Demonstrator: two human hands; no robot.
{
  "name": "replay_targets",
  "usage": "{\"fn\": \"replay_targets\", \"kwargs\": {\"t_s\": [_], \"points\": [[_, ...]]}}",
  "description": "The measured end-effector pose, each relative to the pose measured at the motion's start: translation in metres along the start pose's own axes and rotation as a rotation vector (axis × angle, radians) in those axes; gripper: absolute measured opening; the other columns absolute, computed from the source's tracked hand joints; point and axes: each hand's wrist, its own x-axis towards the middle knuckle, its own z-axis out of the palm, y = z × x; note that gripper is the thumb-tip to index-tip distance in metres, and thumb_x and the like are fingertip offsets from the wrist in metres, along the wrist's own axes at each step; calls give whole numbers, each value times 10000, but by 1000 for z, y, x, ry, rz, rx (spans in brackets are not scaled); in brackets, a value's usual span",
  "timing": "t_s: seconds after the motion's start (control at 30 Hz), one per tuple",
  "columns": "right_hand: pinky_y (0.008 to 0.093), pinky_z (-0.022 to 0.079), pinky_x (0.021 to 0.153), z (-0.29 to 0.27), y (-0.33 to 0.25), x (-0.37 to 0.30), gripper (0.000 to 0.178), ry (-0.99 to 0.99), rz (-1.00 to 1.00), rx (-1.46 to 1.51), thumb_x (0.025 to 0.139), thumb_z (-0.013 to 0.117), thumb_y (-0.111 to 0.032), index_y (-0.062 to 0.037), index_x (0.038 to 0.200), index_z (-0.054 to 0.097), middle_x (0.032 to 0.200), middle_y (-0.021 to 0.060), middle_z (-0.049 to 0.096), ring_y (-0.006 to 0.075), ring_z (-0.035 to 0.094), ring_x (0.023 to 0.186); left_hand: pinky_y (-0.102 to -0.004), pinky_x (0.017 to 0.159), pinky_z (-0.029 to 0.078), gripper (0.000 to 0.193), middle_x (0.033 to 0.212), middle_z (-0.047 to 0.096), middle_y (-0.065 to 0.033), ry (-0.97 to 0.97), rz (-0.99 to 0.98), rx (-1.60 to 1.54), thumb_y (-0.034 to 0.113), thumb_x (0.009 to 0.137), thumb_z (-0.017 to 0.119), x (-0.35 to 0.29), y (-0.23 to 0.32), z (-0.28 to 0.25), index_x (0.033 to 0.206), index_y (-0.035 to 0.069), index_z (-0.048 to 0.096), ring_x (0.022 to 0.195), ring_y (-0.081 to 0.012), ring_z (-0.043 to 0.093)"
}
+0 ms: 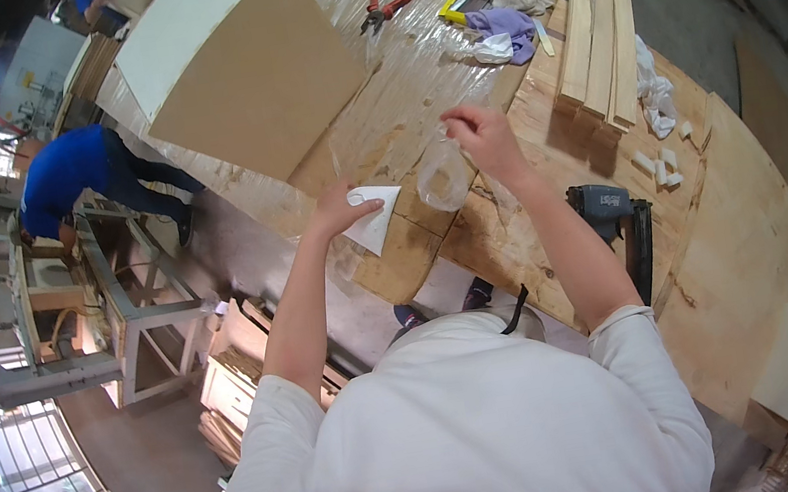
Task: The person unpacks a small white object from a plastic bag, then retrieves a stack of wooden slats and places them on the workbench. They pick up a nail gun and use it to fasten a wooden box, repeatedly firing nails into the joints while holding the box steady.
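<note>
My left hand is closed on a white, roughly triangular flat piece, thumb on top, over the near edge of the wooden worktable. To its right, my right hand is raised with its fingers pinched at the top of a clear plastic bag, which hangs below them. What is in the bag, if anything, I cannot make out. Ahead of my hands stands a large brown board piece with a curved white face, on a plastic-covered surface.
Red-handled pliers, a purple cloth and a yellow-edged tool lie farther off. Wooden strips, white rolls and a nail gun are at right. A person in blue bends over a metal frame at left.
</note>
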Motion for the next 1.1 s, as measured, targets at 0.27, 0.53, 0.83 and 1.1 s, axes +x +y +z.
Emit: {"fn": "replay_targets", "kwargs": {"t_s": [0.27, 0.53, 0.83, 1.1], "points": [[324, 483, 644, 61, -15, -31, 223, -300, 66, -145, 828, 590, -214, -47, 952, 669, 782, 125, 660, 225, 624, 688, -359, 772, 469, 605, 956, 607, -177, 316, 128, -278, 368, 671, 762, -53, -35, 24, 1063, -31, 530, 887, -275, 593], [369, 489, 694, 125, -60, -39, 280, -433, -96, -424, 798, 626, -284, -57, 955, 673, 860, 135, 654, 287, 625, 804, -298, 745, 459, 494, 924, 568, -67, 281, 86, -1015, 249, 677, 792, -91, -71, 36, 1008, 33, 496, 848, -142, 541], [322, 473, 632, 159, -102, -64, 260, -434, 171, -351, 760, 683, -246, -35, 911, 689, 764, 106, 657, 210, 608, 678, -280, 737, 434, 489, 937, 534, -54, 235, 234, -1080, 214, 674, 788, -117, -81, 30, 1001, 69, 454, 843, -123, 499], [385, 480, 641, 148, -115, -82, 189, -502, -116, -409, 743, 612, -199, -22, 788, 662, 770, 151, 642, 317, 616, 722, -311, 843, 434, 601, 1050, 537, -69, -122, 296, -1260, 179, 678, 763, -131, -71, 35, 1189, 58, 472, 973, -167, 516]]}}
